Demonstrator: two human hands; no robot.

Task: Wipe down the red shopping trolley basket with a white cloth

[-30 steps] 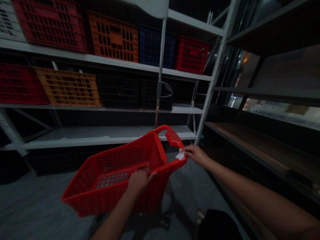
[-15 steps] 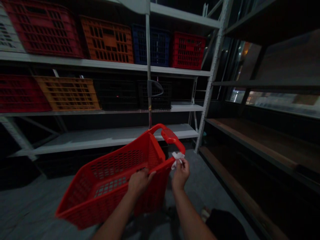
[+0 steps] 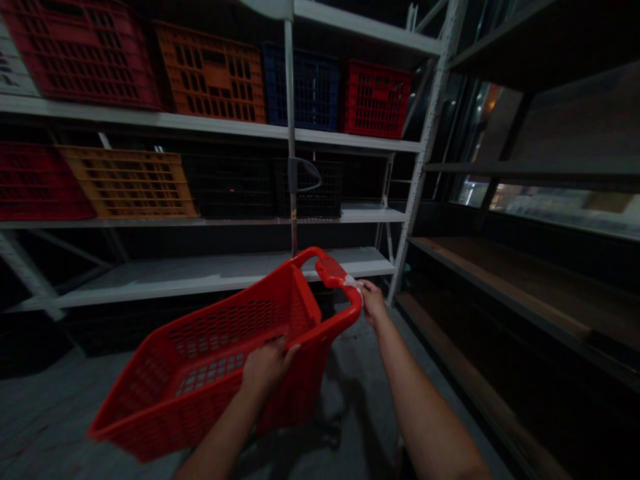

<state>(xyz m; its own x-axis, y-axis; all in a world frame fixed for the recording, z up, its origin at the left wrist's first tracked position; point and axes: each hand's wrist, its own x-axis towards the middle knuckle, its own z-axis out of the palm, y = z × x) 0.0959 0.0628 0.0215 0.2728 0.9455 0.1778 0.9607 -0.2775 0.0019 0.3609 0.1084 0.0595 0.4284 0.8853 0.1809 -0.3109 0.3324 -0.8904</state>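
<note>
A red plastic shopping cart (image 3: 200, 400) stands on the floor before me, its basket toward the left and its handle (image 3: 333, 271) toward the right. My left hand (image 3: 267, 367) is closed over the near rim of the basket, fingers inside and thumb along the edge. At the handle's right bend, my right hand (image 3: 371, 301) pinches a white cloth or tissue (image 3: 353, 283) that lies against the red bar. Part of the cloth is hidden behind the fingers.
A white metal rack (image 3: 225, 130) behind the cart carries several crates, among them an orange crate (image 3: 215, 73) and a yellow crate (image 3: 135, 183). A grey pole (image 3: 290, 87) with a handle stands before it. Brown shelves (image 3: 500, 280) run along the right.
My right hand has moved up with the cloth, from the handle's lower corner to its upper bend. The cart and my left hand appear slightly farther left in view.
</note>
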